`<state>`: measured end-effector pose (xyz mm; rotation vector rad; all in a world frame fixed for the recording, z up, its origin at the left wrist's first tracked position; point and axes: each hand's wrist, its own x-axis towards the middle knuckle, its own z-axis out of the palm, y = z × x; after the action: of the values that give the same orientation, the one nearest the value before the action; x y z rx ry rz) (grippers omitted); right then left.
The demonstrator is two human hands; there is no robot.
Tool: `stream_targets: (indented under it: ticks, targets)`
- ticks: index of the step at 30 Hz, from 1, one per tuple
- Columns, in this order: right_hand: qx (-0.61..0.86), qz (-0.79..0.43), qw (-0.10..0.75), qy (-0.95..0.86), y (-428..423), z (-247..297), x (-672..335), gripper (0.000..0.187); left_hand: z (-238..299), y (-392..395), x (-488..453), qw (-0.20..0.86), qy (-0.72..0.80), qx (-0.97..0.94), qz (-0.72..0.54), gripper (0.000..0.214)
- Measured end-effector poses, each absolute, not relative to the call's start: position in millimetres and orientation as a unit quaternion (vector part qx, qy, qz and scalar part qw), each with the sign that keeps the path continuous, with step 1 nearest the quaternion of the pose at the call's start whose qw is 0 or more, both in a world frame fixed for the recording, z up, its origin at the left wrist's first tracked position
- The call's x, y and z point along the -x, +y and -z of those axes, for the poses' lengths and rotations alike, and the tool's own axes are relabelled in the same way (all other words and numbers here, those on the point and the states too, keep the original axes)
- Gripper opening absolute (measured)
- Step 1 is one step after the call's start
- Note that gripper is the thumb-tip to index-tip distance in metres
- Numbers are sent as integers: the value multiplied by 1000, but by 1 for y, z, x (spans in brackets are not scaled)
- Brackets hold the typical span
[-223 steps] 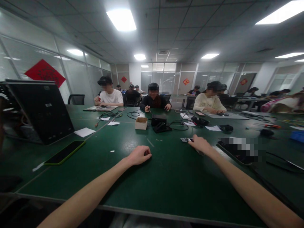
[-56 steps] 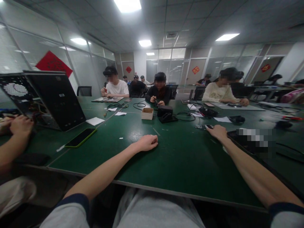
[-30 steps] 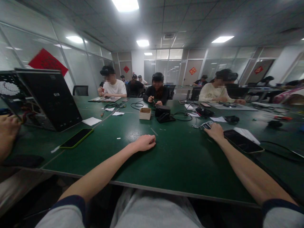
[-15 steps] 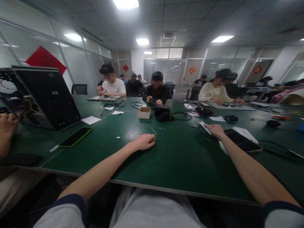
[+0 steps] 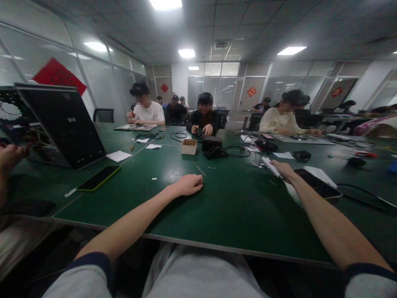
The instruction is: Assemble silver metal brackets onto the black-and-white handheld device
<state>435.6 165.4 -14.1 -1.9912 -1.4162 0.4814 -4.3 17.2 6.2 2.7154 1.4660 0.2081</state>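
My left hand rests curled on the green work table, holding nothing, with a small white scrap lying some way to its left. My right hand grips a white paper strip, which slants out past the fingers. Just beyond that hand lie several small metal parts. To its right, a black phone sits partly under a white paper sheet.
A cardboard box and a black soldering station with cables stand mid-table. At left are an open computer case and a green-edged phone. A neighbour's hand lies far left; co-workers sit opposite.
My right hand has lifted the white strip off the table, and the strip now slants up from its fingers. My left hand has not moved.
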Motion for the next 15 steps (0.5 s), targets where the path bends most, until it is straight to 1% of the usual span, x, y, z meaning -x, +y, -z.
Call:
stream_targets:
  ticks: [3, 7, 11, 15]
  targets:
    - [730, -283, 372, -499, 162, 14, -433, 31, -6, 17, 5, 23, 472, -879, -67, 12]
    - [691, -365, 416, -464, 159, 13, -433, 20, -4, 20, 7, 28, 461, -884, -75, 13]
    - [676, -400, 427, -447, 158, 13, -434, 17, -3, 21, 7, 31, 461, -884, -77, 14]
    - [688, -396, 414, -444, 158, 14, -432, 16, -3, 20, 6, 30, 466, -881, -71, 14]
